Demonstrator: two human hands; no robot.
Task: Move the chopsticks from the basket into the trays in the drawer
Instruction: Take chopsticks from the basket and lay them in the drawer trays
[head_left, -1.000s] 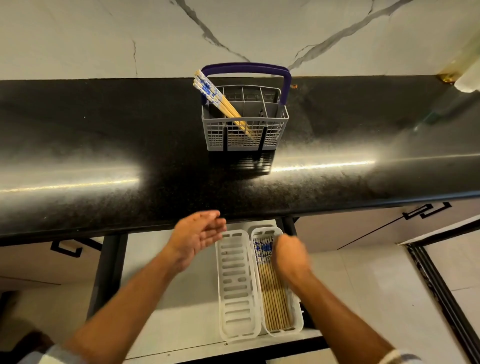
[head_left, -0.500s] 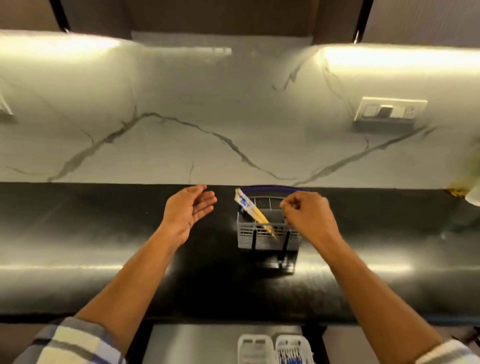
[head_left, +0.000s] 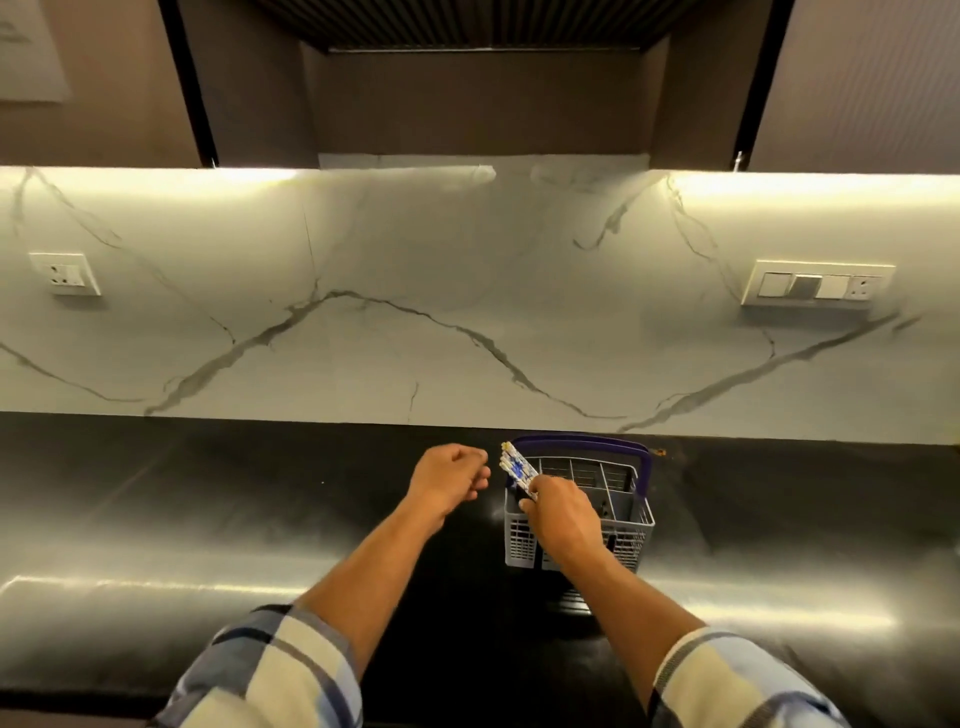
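Bamboo, by the look of it, with blue-and-white patterned tops: the chopsticks (head_left: 516, 468) stand as a bundle in the near-left corner of the grey basket (head_left: 621, 540), leaning out past its left rim; the basket itself sits on the black counter (head_left: 208, 519), its purple handle (head_left: 587, 443) arching along the far side. From the head view we see our right hand (head_left: 558, 512) over the basket's left half, fingers curled round the bundle just below the patterned part; our left hand (head_left: 449, 478) hovers just left of the basket, loosely curled and holding nothing. We judge the sticks light, stiff and smooth, apt to fan apart or slide; gripping them together near mid-length should keep them aligned. Neither drawer nor trays show here.
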